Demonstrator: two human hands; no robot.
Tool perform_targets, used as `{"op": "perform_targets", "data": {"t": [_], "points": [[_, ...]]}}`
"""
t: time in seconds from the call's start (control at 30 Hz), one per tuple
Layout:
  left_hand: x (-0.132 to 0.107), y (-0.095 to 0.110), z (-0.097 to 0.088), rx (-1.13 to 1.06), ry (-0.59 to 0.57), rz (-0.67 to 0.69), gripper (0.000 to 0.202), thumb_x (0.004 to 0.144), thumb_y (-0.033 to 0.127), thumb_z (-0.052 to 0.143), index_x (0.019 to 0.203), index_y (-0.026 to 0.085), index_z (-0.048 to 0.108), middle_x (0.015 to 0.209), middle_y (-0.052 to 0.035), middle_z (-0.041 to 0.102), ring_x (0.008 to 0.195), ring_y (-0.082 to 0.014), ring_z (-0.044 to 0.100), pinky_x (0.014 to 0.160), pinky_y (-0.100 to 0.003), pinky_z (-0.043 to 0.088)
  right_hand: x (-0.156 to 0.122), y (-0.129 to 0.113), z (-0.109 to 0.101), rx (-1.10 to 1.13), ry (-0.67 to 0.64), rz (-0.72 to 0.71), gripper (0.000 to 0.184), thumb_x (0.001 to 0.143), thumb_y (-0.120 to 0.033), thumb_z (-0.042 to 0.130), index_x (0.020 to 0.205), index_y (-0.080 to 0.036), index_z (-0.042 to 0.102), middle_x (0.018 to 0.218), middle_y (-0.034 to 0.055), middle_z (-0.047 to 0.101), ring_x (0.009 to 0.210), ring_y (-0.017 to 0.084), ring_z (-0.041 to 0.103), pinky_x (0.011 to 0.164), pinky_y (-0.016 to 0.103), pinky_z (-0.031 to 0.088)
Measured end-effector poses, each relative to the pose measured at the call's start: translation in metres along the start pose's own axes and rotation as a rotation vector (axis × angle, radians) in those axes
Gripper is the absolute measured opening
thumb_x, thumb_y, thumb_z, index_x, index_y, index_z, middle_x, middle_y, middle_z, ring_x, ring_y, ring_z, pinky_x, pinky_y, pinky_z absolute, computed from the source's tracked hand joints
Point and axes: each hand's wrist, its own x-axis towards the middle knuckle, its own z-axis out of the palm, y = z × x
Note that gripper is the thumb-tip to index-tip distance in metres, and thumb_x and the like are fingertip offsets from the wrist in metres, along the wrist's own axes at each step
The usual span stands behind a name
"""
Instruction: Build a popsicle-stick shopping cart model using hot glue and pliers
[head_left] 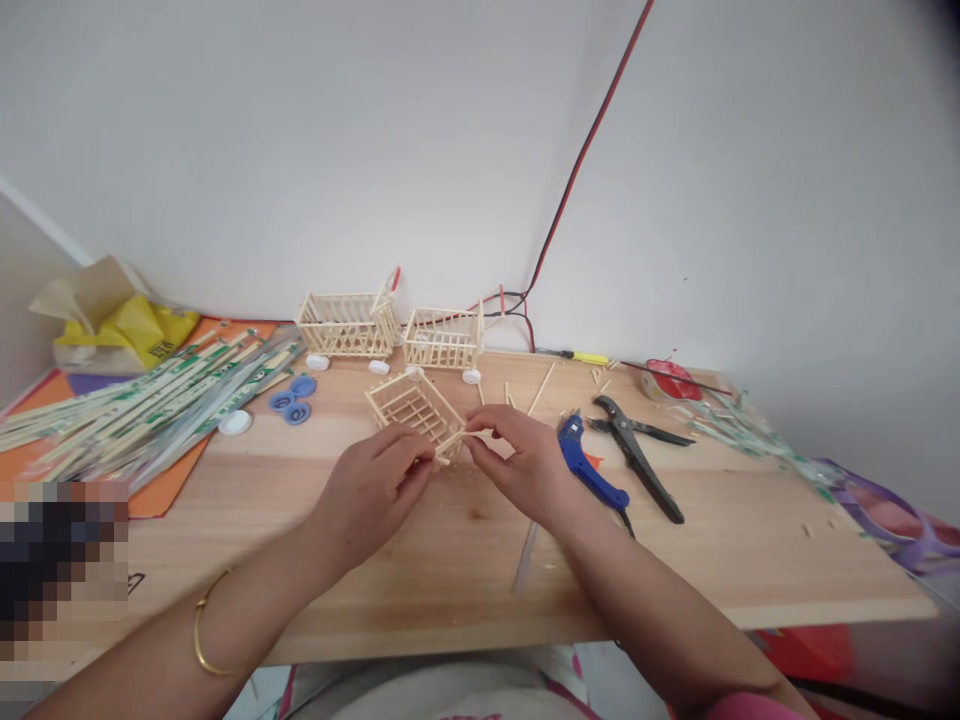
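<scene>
A small open basket built of thin wooden sticks [411, 408] lies tilted on the table between my hands. My left hand [375, 492] is closed on its near edge, fingertips around the frame. At the right near corner my right hand [521, 455] pinches a short thin stick [451, 440] against the basket; the fingertips partly hide it. Behind stand two small stick-built carts, the left cart [349, 325] with white wheels and a red-tipped handle, and the right cart [442, 340] with a white wheel in view.
To the right lie a blue glue gun [592, 470], black-handled pliers [637, 455] and a red tape roll [670, 382]. Wrapped chopsticks [165, 400], several blue caps [298, 412] and a white cap [235, 422] are on the left. A red-black cable [585, 150] runs down the wall.
</scene>
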Motion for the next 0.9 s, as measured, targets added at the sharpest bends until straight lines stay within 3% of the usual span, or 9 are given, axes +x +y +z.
{"op": "perform_targets", "data": {"t": [0.9], "points": [[0.0044, -0.0059, -0.0087, -0.001, -0.036, 0.02, 0.009, 0.082, 0.011, 0.051, 0.082, 0.018, 0.058, 0.079, -0.0017, 0.061, 0.069, -0.0114, 0.057, 0.061, -0.021, 0.045, -0.0008, -0.002, 0.0032, -0.005, 0.007, -0.038, 0.013, 0.084, -0.014, 0.054, 0.092, -0.022, 0.059, 0.095, 0.0058, 0.068, 0.092, 0.017, 0.063, 0.081, 0.031, 0.051]]}}
